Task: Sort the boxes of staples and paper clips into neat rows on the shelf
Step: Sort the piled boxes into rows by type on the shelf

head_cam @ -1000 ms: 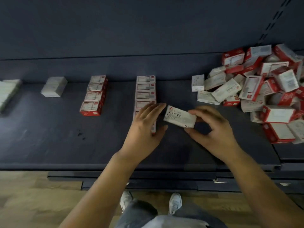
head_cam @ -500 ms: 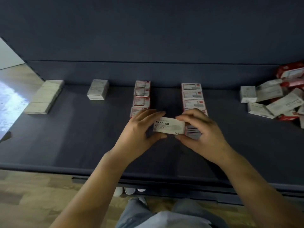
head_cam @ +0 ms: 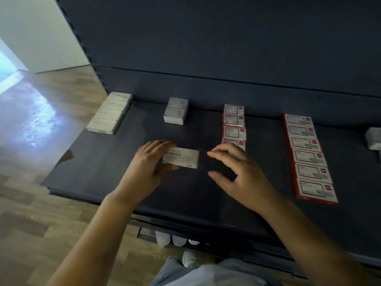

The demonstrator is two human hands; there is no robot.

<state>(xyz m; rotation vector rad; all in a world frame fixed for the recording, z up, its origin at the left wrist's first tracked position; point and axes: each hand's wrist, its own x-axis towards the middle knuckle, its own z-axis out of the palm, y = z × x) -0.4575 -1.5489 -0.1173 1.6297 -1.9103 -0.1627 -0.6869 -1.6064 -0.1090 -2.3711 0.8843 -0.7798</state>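
Above the dark shelf (head_cam: 99, 168), between the short white row (head_cam: 175, 110) and the red-edged row (head_cam: 234, 125), my left hand (head_cam: 144, 169) pinches the white staples box (head_cam: 181, 157) by its left end, while my right hand (head_cam: 239, 172) hangs just beside it, fingers loosely spread and holding nothing. With only one end gripped, I judge the box could twist or sag as I carry it, and land crooked in front of that white row. It might also nudge the two boxes already squared there.
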